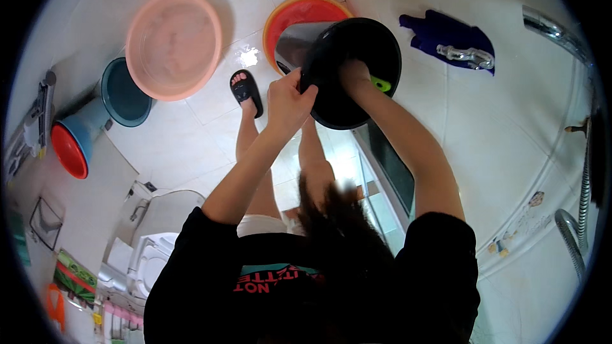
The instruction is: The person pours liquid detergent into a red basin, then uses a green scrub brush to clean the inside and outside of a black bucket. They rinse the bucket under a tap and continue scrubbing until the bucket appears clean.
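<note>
A round bin (351, 40), black inside with a shiny silver-grey outer wall, is tipped so that its mouth faces me. My left hand (289, 100) grips its rim on the left side, thumb over the edge. Deep in the bin, my right hand (356, 76) is closed around a tool whose bright green handle (381, 84) sticks out beside the wrist. The fingers and the tool's far end are lost in the dark interior. Behind the bin, partly covered by it, is a red basin (311, 9) with an orange rim.
A large pink basin (174, 45) holding liquid stands beside a dark teal bucket (125, 93). Further left are a red and blue basin (71, 148) and a toilet (153, 263). At right, a purple cloth (452, 38) hangs behind a metal fitting, near a shower hose (583, 191).
</note>
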Available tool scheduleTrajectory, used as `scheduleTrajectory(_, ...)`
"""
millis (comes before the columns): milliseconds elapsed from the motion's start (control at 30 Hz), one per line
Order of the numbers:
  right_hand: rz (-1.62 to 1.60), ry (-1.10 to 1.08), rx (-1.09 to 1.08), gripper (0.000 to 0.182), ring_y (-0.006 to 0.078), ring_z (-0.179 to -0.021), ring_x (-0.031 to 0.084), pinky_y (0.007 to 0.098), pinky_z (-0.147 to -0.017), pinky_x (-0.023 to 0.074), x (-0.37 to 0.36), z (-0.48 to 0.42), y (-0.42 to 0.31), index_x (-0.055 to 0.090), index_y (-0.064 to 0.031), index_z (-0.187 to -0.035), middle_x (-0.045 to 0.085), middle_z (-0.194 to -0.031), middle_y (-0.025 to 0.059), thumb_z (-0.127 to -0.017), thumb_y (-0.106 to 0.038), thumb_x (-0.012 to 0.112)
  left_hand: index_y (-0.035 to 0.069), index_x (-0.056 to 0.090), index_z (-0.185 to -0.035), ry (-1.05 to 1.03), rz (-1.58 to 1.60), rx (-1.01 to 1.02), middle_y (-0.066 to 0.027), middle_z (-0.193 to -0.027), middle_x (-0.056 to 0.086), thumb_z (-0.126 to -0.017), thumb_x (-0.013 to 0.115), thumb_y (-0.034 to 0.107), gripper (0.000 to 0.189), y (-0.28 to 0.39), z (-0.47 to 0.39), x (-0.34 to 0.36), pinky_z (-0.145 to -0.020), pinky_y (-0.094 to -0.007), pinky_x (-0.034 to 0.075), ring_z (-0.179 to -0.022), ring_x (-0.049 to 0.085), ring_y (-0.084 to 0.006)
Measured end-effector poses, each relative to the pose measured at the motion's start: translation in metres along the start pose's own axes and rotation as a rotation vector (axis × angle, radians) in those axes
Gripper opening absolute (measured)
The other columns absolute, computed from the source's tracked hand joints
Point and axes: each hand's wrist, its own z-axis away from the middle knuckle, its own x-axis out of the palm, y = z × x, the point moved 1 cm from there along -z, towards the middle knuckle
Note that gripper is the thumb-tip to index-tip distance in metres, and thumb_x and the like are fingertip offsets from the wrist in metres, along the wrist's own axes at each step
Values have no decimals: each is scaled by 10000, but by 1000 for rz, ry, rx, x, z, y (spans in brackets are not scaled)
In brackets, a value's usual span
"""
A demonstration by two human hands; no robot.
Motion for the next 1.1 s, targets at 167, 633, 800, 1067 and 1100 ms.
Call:
scheduleTrajectory(167, 335, 94, -250, 356, 304, -1086, 572, 480, -835, 487, 30, -56, -13, 542, -107, -1240, 496, -1318, 138, -901, -186, 469, -16, 596, -833, -43, -157, 96, -157, -582, 551, -719, 584, 76, 147, -14, -4, -14, -536, -322, 416, -520, 542, -249)
scheduleTrajectory(633, -551, -130, -50, 530, 311, -1203, 452, 472, -802, 506, 2, -43, -74, 371, -137, -1356, 454, -1338, 143, -872, -259, 549, -16, 455, -659, 278, -64, 296, -107, -548, 399, -693, 564, 2, 116, -30, -27, -18, -534, -286, 364, -526, 386, -184)
scheduleTrajectory(800, -243, 191, -309, 363, 261, -1092, 546, 426, -875, 459, 34, -107, -35, 555, -111, -1214, 541, -1254, 105, -893, -277, 525, 17, 395, -604, 309, -129, 426, -166, -493, 370, -652, 590, 9, 201, -32, -46, -30, -496, -317, 389, -410, 405, -300)
scheduleTrajectory(1067, 63, 58, 144, 449, 269, -1261, 421, 424, -1017, 328, -58, -64, -66, 456, -122, -1326, 455, -1351, 148, -940, -348, 425, 3, 336, -589, 255, 91, 536, -108, -493, 272, -649, 528, -76, 216, -9, -66, -37, -874, -333, 497, -457, 237, -193)
scheduleTrajectory(1100, -45, 176, 219, 460, 268, -1291, 384, 417, -1046, 292, -19, -87, -62, 443, -122, -1337, 435, -1371, 148, -942, -356, 415, 11, 342, -594, 207, 96, 554, -73, -519, 287, -665, 530, -75, 219, -3, -68, -27, -837, -308, 491, -501, 268, -152)
